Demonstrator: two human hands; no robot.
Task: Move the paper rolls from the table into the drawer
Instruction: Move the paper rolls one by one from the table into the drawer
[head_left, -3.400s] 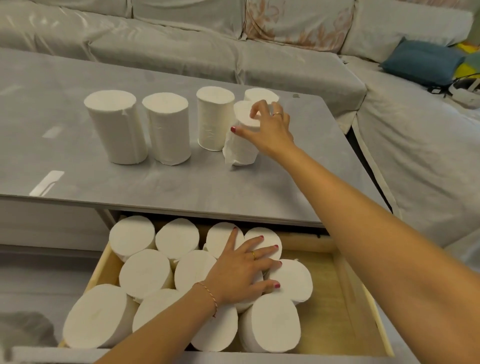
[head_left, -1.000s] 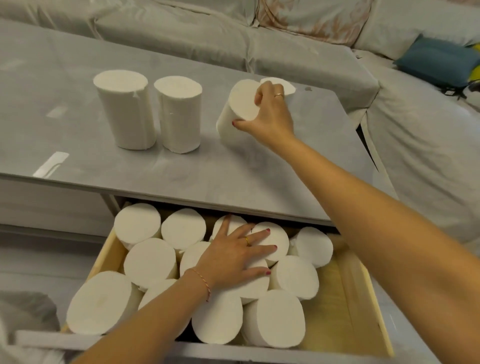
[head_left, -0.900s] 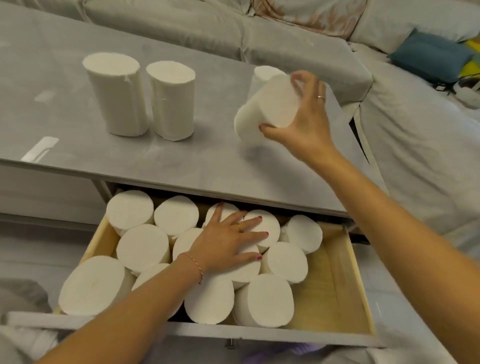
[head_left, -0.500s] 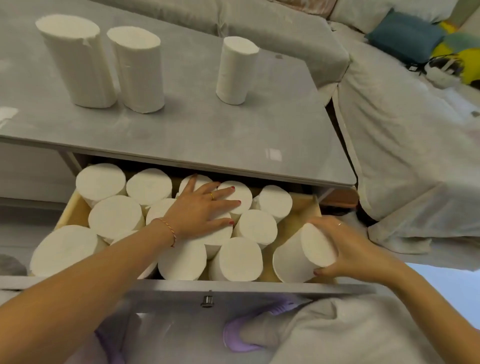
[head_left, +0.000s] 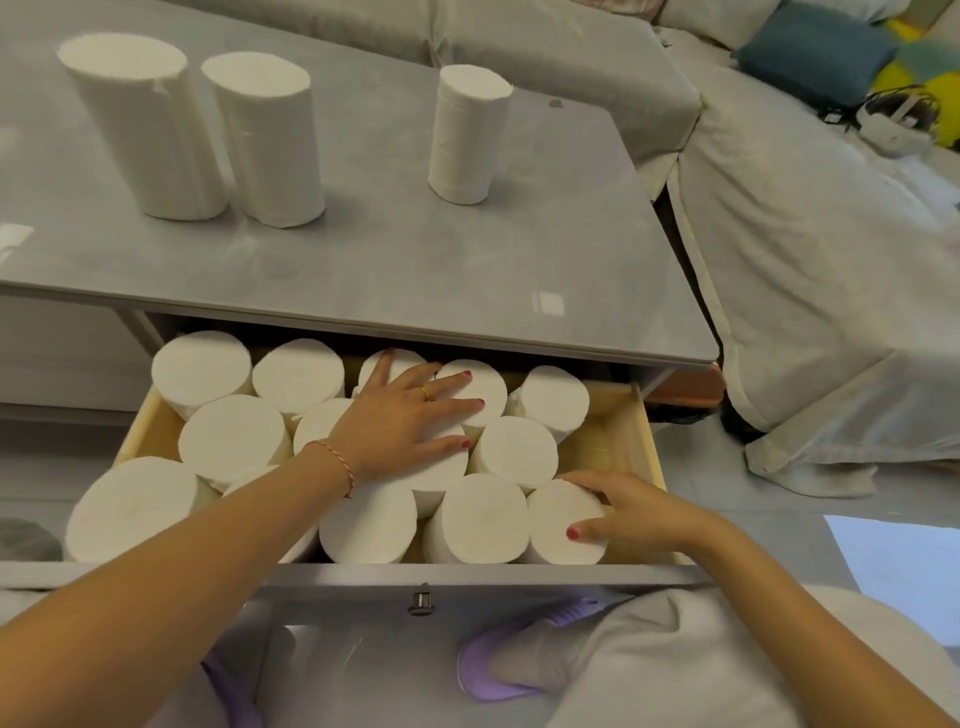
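The roll (head_left: 566, 522) I am placing stands on end at the front right of the drawer (head_left: 647, 441), pressed against its neighbours. My right hand (head_left: 636, 512) grasps it, fingers (head_left: 584, 532) wrapped over its top and side. My left hand (head_left: 402, 423) lies flat and spread on the packed rolls (head_left: 234, 436) in the middle, gripping nothing. I judge this the seating step. Three rolls wait upright on the surface (head_left: 415, 260): two close together (head_left: 260, 140) at left, one (head_left: 465, 132) apart. Next I must let go and reach up for one.
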